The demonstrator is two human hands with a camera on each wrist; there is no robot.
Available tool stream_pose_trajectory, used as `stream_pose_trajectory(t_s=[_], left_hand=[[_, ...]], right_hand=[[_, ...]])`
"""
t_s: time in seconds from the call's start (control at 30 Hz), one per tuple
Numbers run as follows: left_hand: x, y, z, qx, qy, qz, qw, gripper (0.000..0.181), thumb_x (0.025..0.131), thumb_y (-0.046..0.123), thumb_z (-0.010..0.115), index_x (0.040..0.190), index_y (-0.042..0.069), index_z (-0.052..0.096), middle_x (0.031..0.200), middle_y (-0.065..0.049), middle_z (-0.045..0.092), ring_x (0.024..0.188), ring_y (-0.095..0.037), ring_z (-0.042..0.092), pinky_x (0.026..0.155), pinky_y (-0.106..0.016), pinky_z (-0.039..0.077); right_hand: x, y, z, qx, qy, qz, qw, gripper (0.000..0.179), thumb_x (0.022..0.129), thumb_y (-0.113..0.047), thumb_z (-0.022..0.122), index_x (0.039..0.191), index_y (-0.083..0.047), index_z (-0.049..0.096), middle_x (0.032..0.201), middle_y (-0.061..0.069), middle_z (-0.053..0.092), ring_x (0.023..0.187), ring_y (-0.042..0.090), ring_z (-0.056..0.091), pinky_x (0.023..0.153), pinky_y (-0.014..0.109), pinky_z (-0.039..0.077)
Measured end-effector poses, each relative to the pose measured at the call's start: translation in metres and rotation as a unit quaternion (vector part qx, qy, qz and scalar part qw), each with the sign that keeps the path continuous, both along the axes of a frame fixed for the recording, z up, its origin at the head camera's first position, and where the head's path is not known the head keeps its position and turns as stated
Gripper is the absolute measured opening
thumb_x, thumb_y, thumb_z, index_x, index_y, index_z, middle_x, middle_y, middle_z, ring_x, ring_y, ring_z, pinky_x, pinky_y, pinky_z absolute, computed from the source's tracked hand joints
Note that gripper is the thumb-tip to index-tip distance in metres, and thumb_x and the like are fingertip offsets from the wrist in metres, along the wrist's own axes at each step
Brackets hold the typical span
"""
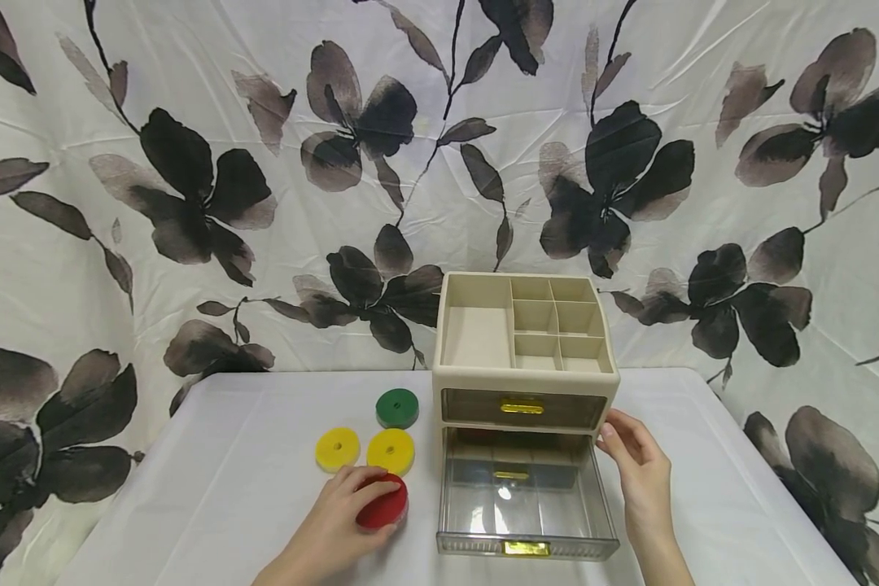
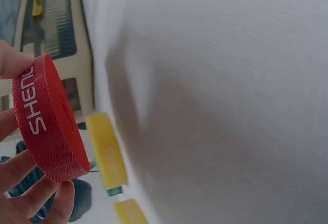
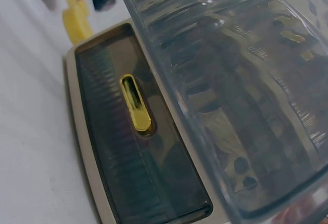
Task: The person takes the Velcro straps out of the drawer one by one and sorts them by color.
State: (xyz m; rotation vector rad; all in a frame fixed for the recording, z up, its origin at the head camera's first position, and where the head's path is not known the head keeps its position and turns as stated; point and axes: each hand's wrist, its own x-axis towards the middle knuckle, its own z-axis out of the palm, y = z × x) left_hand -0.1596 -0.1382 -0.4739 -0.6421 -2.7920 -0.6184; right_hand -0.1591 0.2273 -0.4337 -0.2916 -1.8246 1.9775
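Note:
My left hand (image 1: 344, 509) grips a red roll of fabric tape (image 1: 382, 503) by its edge. In the left wrist view, the red roll (image 2: 48, 119) is tilted, with white lettering on its rim. My right hand (image 1: 640, 468) rests against the right side of a cream drawer organizer (image 1: 527, 378), its fingers loosely bent. One clear drawer (image 1: 527, 544) is pulled out and has a gold handle. A closed drawer (image 1: 476, 405) is above it, and another closed drawer (image 3: 102, 131) shows below it in the right wrist view.
Left of the organizer lie two yellow rolls (image 1: 338, 449) and a green roll (image 1: 397, 408) on the white table (image 1: 249, 439). Open compartments (image 1: 476, 338) top the organizer. Behind everything hangs a floral cloth (image 1: 483, 203).

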Motion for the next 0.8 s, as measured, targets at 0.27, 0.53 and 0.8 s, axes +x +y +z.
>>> stream_pose_trajectory(t_s=[0.27, 0.53, 0.8], left_hand=[[-0.008, -0.001, -0.013, -0.016, -0.032, -0.009, 0.9993, 0.038, 0.075, 0.037, 0.080, 0.110, 0.028, 0.069, 0.120, 0.009, 0.058, 0.105, -0.011, 0.047, 0.081, -0.033, 0.055], [-0.012, -0.002, -0.019, -0.029, -0.055, -0.011, 0.9980, 0.040, 0.074, 0.040, 0.079, 0.110, 0.024, 0.070, 0.119, 0.007, 0.059, 0.103, -0.011, 0.048, 0.082, -0.034, 0.054], [-0.015, -0.002, -0.019, -0.041, -0.059, -0.019, 0.9972, 0.042, 0.072, 0.038, 0.081, 0.110, 0.024, 0.070, 0.119, 0.007, 0.059, 0.103, -0.012, 0.049, 0.083, -0.036, 0.054]], right_hand=[[0.000, 0.000, 0.000, 0.006, -0.003, -0.001, 1.0000, 0.029, 0.095, -0.016, 0.060, 0.120, -0.002, 0.059, 0.102, -0.013, 0.066, 0.092, 0.000, 0.064, 0.081, 0.017, 0.053], [-0.001, -0.001, 0.000, 0.008, 0.004, 0.001, 1.0000, 0.030, 0.095, -0.016, 0.060, 0.120, -0.001, 0.059, 0.103, -0.012, 0.066, 0.093, 0.000, 0.064, 0.081, 0.017, 0.053], [-0.001, 0.000, 0.000, 0.007, 0.008, 0.001, 0.9999, 0.030, 0.095, -0.015, 0.060, 0.120, 0.000, 0.059, 0.103, -0.012, 0.066, 0.093, 0.001, 0.064, 0.081, 0.017, 0.053]])
